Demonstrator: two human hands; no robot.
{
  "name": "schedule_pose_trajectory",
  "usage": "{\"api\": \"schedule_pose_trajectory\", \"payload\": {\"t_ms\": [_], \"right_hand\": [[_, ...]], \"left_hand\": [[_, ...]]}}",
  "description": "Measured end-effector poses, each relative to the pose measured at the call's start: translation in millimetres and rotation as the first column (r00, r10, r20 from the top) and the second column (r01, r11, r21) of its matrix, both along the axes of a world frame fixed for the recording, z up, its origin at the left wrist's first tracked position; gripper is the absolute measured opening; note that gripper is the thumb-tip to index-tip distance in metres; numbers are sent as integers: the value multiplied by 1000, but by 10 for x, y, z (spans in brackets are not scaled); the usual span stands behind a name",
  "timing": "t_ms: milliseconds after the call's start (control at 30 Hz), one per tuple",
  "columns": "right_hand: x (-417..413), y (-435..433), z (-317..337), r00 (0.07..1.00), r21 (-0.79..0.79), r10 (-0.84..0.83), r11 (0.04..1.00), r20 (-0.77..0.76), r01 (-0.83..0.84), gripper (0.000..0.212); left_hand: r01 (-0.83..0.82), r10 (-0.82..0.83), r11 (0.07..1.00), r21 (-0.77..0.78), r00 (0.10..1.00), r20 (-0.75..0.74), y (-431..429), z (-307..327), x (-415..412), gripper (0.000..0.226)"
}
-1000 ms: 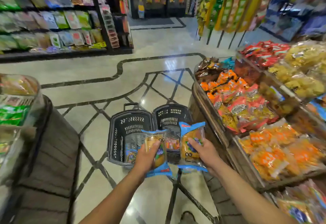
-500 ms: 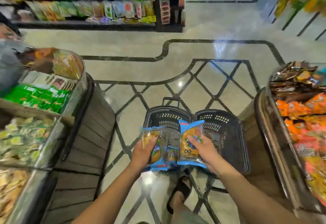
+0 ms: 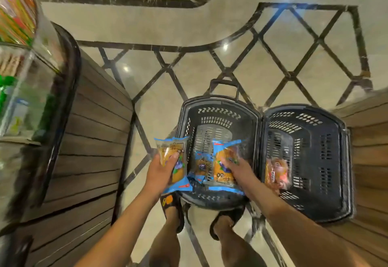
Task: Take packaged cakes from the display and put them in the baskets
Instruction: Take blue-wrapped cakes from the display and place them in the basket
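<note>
The glossy beige floor (image 3: pixel 147 25), inlaid with dark lattice lines, carries the left basket (image 3: pixel 218 115) and the right basket (image 3: pixel 327 151), touching side by side at centre right. A wood-slatted display stand (image 3: pixel 94 140) rises at left. Two sandalled feet (image 3: pixel 174 210) stand at lower centre.

Footwear report from us: down at 6 o'clock we're in a pair of slip-ons with wide straps. The left black rubber slip-on sandal (image 3: pixel 171 203) has a small orange logo patch on the strap. The right black rubber slip-on sandal (image 3: pixel 230 216), toward 5 o'clock, looks plain, though it's blurry. Legs are bare above them. Our left hand (image 3: pixel 161 174), right hand (image 3: pixel 241 172) and both forearms are bare too.
</note>
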State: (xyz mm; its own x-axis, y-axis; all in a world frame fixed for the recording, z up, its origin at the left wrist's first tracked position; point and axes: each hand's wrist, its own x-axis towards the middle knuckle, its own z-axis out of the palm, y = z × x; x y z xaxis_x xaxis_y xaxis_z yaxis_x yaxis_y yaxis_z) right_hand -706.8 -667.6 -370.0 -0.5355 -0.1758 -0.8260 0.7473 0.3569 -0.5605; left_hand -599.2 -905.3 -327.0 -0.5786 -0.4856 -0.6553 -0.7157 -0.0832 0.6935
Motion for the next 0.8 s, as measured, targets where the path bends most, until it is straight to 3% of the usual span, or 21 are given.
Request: {"api": "schedule_pose_trajectory", "payload": {"t_ms": [67,200,267,367,500,533,633,800], "right_hand": [[4,-139,-577,997,25,-59,998,46,58,16],[58,-406,-1783,990,114,-88,991,106,76,29],[135,-499,-2336,994,132,-58,990,92,46,25],[199,-677,-2832,999,208,-5,978,54,-6,9],[253,-821,-3485,995,265,76,960,58,-89,11],[264,-844,-3577,992,249,103,962,66,-116,5],[296,-837,-3637,981,244,166,952,104,-187,24],[256,-550,-3189,989,363,139,920,43,-145,11]], "left_hand": [[-1,1,1000,9,1000,18,-97,-384,-85,50],[-15,14,999,44,1000,18,-286,-1128,-161,64],[-16,16,998,59,1000,5,-363,-1437,-152,66],[-18,20,996,92,1000,-17,-419,-1770,-112,55],[-7,11,992,124,999,-31,-469,-1956,-65,46],[-10,14,992,130,999,-29,-473,-1962,-68,47],[-4,10,991,133,999,-43,-452,-1936,-56,48],[72,-70,990,122,997,-20,-360,-1738,-143,46]]}}
